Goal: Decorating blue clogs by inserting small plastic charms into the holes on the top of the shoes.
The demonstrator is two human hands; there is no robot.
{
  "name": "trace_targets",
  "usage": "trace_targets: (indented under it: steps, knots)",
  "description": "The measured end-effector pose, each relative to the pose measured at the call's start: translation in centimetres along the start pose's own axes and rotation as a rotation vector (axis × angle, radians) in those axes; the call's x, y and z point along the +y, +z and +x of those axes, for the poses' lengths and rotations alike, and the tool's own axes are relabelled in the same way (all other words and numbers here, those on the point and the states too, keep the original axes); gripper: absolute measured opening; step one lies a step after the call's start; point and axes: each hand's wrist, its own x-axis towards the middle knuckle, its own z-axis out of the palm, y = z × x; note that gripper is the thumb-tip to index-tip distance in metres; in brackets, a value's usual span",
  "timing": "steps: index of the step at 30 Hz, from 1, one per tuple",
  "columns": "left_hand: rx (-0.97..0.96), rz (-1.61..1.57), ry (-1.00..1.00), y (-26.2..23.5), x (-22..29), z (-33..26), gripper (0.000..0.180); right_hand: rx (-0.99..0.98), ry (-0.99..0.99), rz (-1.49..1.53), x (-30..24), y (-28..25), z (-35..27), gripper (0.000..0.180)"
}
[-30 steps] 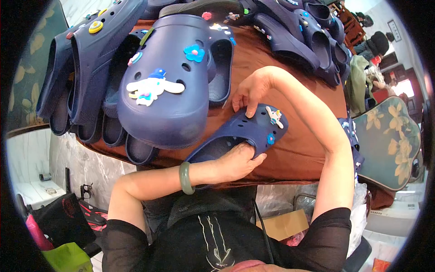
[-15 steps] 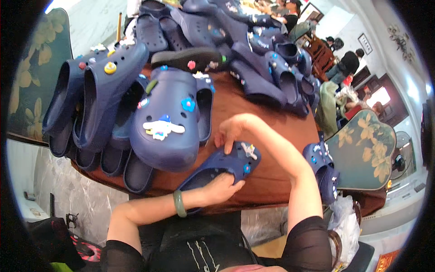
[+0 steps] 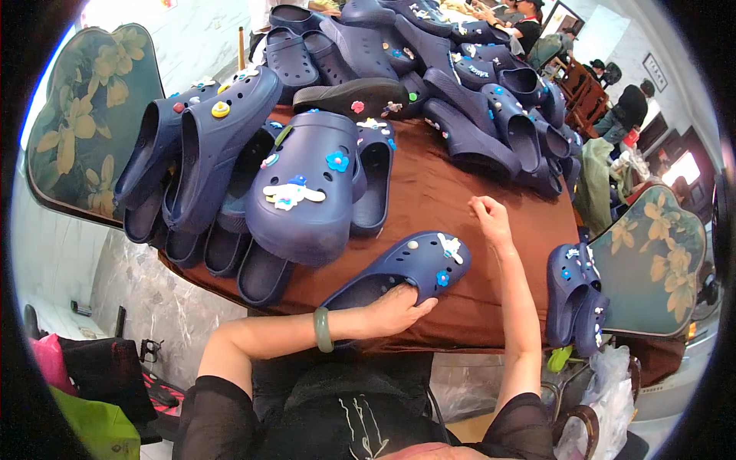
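A navy blue clog point(image 3: 399, 261) lies on the brown cloth in front of me, its toe pointing to the far right. It carries a white character charm point(image 3: 449, 247), a blue flower charm point(image 3: 442, 278) and a small cream charm point(image 3: 412, 245). My left hand point(image 3: 399, 310), below a green bangle, grips the clog's near side with its fingers inside the opening. To the right, apart from the clog, my right hand point(image 3: 491, 221) is raised with its fingers curled together. Whatever might be in them is hidden.
A large navy clog point(image 3: 303, 199) with charms stands left of centre against a row of leaning clogs point(image 3: 218, 149). More clogs point(image 3: 360, 50) pile up at the back. Another pair point(image 3: 571, 295) sits at the right edge. Flowered chair backs point(image 3: 652, 261) flank the table; people are beyond.
My right hand has come off the clog and moved right, its fingers curling. A cream charm now shows where its fingers were. My left hand keeps its grip; the view has shifted.
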Motion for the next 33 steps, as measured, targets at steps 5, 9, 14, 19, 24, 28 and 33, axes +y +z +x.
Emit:
trace_targets:
  steps: [5, 9, 14, 19, 24, 28, 33]
  knots:
    - [0.275, -0.096, 0.156, -0.4, 1.0, 2.5, 0.037, 0.287, 0.184, 0.201, 4.4, 0.5, -1.6, 0.028]
    - [0.432, -0.153, 0.2, -1.5, 2.2, 6.9, 0.034, 0.329, 0.166, 0.316, 3.4, 0.8, -2.4, 0.031]
    - [0.421, 0.003, 0.093, -1.5, 1.1, 9.8, 0.041, 0.282, 0.146, 0.362, 2.8, 1.0, -3.0, 0.033]
    - [0.276, 0.466, 0.113, -1.1, 1.9, 6.1, 0.058, 0.241, 0.138, 0.329, 4.0, 1.0, -2.8, 0.033]
    - [0.369, 0.595, 0.413, -1.8, 1.9, 2.4, 0.048, 0.245, 0.127, 0.284, 3.4, 0.4, -2.5, 0.032]
    - [0.636, 0.913, 0.321, -3.4, 2.4, -0.1, 0.055, 0.253, 0.176, 0.302, 3.0, 0.4, -3.1, 0.032]
    - [0.638, 0.837, 0.171, -5.1, -1.1, -1.0, 0.064, 0.213, 0.136, 0.25, 3.8, 0.8, -3.4, 0.029]
